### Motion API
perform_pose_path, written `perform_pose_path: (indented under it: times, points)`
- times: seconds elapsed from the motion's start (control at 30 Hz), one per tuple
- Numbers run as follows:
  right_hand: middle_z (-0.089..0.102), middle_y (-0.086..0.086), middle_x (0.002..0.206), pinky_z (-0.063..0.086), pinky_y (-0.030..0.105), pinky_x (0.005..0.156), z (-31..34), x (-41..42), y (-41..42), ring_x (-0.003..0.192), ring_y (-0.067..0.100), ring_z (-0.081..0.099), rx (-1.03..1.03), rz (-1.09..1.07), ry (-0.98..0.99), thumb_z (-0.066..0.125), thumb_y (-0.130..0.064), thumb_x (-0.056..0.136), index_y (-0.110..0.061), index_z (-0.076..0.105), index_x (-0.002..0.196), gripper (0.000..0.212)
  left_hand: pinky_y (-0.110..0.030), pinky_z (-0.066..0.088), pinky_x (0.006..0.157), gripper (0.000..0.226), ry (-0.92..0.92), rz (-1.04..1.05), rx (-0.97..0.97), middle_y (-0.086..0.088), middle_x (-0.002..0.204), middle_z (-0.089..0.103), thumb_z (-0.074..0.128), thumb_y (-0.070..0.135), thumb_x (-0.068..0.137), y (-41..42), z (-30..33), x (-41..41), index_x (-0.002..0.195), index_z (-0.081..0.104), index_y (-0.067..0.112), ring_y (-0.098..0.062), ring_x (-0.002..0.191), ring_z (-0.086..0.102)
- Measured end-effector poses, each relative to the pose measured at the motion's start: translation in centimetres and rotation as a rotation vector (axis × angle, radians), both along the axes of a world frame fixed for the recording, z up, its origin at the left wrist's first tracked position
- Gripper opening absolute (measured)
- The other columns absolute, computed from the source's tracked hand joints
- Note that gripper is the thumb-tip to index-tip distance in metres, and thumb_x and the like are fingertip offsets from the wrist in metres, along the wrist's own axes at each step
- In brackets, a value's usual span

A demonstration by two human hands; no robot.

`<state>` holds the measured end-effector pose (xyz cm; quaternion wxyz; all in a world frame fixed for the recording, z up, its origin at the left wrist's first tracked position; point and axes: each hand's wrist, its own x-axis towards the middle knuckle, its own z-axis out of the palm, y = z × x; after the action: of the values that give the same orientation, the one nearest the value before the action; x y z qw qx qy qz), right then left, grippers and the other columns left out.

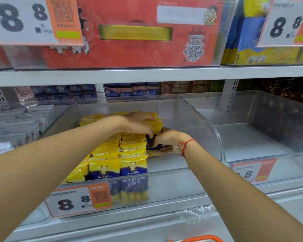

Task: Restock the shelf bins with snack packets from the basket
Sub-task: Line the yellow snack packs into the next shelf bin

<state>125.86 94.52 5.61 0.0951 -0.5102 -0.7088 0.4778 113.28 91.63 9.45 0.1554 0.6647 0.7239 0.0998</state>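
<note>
A clear shelf bin [196, 119] on the lower shelf holds two rows of yellow-and-blue snack packets [119, 165] standing upright along its left side. Both my arms reach into it. My right hand [166, 141] grips a dark blue packet [150, 142] at the right of the rows, about halfway back. My left hand [138, 124] lies over the packets at the back, its fingertips down on the top of that same dark packet. The bin's right half has a bare floor. An orange basket rim [198, 239] shows at the bottom edge.
A second clear bin [262, 137] stands to the right. White packets [19, 123] fill the bin on the left. Above, a red carton [138, 35] and yellow-blue bags [262, 55] sit in upper bins. Price tags reading 8.8 [77, 201] hang on the bin fronts.
</note>
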Motion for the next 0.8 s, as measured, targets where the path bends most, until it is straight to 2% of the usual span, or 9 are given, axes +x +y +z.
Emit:
perform_pose_path:
  times: [0.07,0.13,0.2,0.33,0.37,0.43,0.53,0.7,0.8]
  points:
    - [0.056,0.019,0.124,0.047,0.04,0.099,-0.1,0.0,0.3,0.12,0.032,0.055,-0.043,0.012,0.068,0.051,0.006,0.091,-0.01,0.052,0.086,0.017,-0.029,0.03,0.107,0.063,0.045,-0.014,0.015,-0.002,0.15,0.038,0.064,0.021,0.089,0.0,-0.2,-0.1,0.145,0.037,0.024,-0.021,0.137,0.035]
    - [0.059,0.016,0.112,0.049,0.041,0.098,-0.1,0.0,0.3,0.112,0.031,0.059,0.007,0.019,0.036,0.055,0.006,0.089,-0.009,0.053,0.097,0.017,-0.029,0.034,0.104,0.064,0.091,-0.002,0.028,-0.001,0.147,0.042,0.067,0.025,0.086,0.0,-0.5,-0.2,0.144,0.04,0.027,-0.021,0.134,0.04]
    - [0.06,0.007,0.094,0.051,0.032,0.093,-0.4,0.1,0.8,0.097,0.024,0.06,0.089,0.055,-0.046,0.063,-0.003,0.087,-0.011,0.052,0.105,0.022,-0.03,0.037,0.101,0.064,0.126,0.013,0.044,0.001,0.146,0.043,0.069,0.03,0.084,0.4,-0.9,-0.2,0.142,0.041,0.032,-0.021,0.131,0.042]
    - [0.053,0.007,0.088,0.041,0.023,0.058,-0.4,0.1,1.5,0.063,0.014,0.045,0.128,0.072,-0.076,0.071,-0.007,0.082,-0.012,0.058,0.111,0.032,-0.036,0.04,0.103,0.065,0.205,0.043,0.064,0.006,0.147,0.039,0.069,0.038,0.081,0.4,-0.7,-0.1,0.139,0.038,0.037,-0.021,0.132,0.038]
    - [0.055,0.009,0.088,0.042,0.024,0.058,-0.4,0.0,1.5,0.061,0.015,0.046,0.097,0.05,-0.054,0.072,-0.005,0.081,-0.011,0.059,0.103,0.026,-0.038,0.041,0.103,0.064,0.208,0.05,0.067,0.006,0.146,0.039,0.068,0.038,0.081,0.5,-0.8,-0.1,0.138,0.038,0.038,-0.021,0.132,0.038]
    - [0.059,0.013,0.09,0.052,0.028,0.076,-0.7,-0.3,1.8,0.072,0.019,0.055,0.063,0.018,-0.037,0.071,-0.002,0.08,-0.01,0.057,0.08,0.016,-0.038,0.041,0.103,0.063,0.217,0.057,0.078,0.007,0.146,0.041,0.067,0.036,0.081,0.5,-0.9,0.1,0.138,0.039,0.037,-0.02,0.132,0.039]
    - [0.062,0.011,0.081,0.048,0.034,0.099,-0.8,-0.5,1.8,0.087,0.021,0.059,-0.005,-0.01,-0.028,0.064,-0.001,0.086,-0.009,0.053,0.068,0.022,-0.035,0.043,0.1,0.062,0.225,0.074,0.131,0.007,0.144,0.043,0.067,0.031,0.08,0.5,-1.1,0.4,0.137,0.042,0.035,-0.02,0.13,0.042]
    - [0.055,0.011,0.07,0.051,0.029,0.089,-0.5,-0.2,1.7,0.06,0.015,0.055,-0.112,-0.114,0.118,0.049,0.003,0.092,-0.004,0.049,0.07,0.024,-0.034,0.046,0.095,0.06,0.162,0.102,0.135,0.006,0.139,0.047,0.071,0.028,0.077,0.5,-1.4,0.4,0.132,0.045,0.031,-0.02,0.121,0.048]
    - [0.055,0.011,0.071,0.048,0.029,0.094,-0.4,-0.4,1.6,0.062,0.016,0.055,-0.143,-0.131,0.151,0.048,0.004,0.093,-0.003,0.048,0.071,0.023,-0.032,0.042,0.09,0.037,0.198,0.091,0.216,0.003,0.13,0.048,0.072,0.027,0.079,0.1,-1.5,0.5,0.109,0.049,0.029,-0.021,0.118,0.044]
